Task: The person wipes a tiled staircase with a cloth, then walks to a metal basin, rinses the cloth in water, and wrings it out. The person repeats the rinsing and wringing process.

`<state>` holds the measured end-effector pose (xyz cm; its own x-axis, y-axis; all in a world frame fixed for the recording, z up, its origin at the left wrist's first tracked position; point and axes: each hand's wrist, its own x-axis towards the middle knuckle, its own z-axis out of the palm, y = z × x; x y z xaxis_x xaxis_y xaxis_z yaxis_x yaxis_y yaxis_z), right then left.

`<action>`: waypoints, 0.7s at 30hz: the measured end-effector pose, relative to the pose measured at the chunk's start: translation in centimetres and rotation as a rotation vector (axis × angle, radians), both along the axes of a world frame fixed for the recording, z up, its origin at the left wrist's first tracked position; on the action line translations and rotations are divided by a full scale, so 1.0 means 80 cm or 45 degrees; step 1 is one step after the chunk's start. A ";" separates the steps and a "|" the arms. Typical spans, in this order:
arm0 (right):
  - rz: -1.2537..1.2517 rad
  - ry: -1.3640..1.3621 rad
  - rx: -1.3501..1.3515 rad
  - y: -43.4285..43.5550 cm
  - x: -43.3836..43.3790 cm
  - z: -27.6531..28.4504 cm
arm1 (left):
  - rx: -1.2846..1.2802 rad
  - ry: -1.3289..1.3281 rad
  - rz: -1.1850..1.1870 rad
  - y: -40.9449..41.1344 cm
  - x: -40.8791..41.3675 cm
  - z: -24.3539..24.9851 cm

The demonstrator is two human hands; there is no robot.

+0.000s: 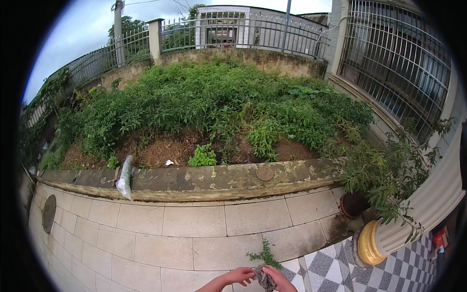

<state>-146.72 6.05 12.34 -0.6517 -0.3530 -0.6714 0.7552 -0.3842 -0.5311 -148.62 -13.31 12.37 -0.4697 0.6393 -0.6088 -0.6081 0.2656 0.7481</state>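
Observation:
A crumpled grey cloth (264,279) is in my right hand (280,280) at the bottom of the view, its thumb over the top edge. My left hand (240,276) is just left of it, fingers loosely bent and apart, fingertips at the cloth's edge. Whether they touch it is hard to tell. Just beyond both hands, a leafy green sprig (267,254) shows over the seam between pale paving tiles (226,252) and checkered tiles (321,266).
A low stone curb (219,179) borders a bed of green plants (219,95). On it lie a filled clear plastic bag (125,179) and a round disc (265,173). To the right stand a potted shrub (375,175) and a column with a gold base (370,244).

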 end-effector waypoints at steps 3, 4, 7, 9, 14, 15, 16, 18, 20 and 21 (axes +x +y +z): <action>0.171 0.107 0.064 -0.062 -0.053 0.047 | 0.114 -0.010 0.129 -0.055 -0.011 0.031; 0.230 0.160 0.074 -0.080 -0.070 0.053 | 0.147 -0.002 0.177 -0.068 -0.015 0.039; 0.421 0.232 0.119 -0.130 -0.117 0.070 | 0.150 0.016 0.273 -0.104 -0.037 0.032; 0.498 0.249 0.145 -0.160 -0.149 0.082 | 0.077 0.022 0.280 -0.122 -0.062 0.037; 0.622 0.400 0.176 -0.232 -0.259 0.103 | 0.018 0.096 0.605 -0.175 -0.143 0.055; 0.662 0.437 0.190 -0.248 -0.281 0.114 | 0.015 0.106 0.691 -0.187 -0.158 0.059; 0.694 0.504 0.179 -0.266 -0.303 0.118 | 0.012 0.116 0.776 -0.201 -0.174 0.062; 0.713 0.619 0.187 -0.302 -0.338 0.117 | 0.016 0.130 0.972 -0.226 -0.200 0.074; 0.710 0.601 0.151 -0.343 -0.375 0.122 | 0.132 0.148 1.129 -0.258 -0.227 0.077; 0.742 0.641 0.137 -0.366 -0.392 0.124 | 0.188 0.155 1.212 -0.276 -0.239 0.079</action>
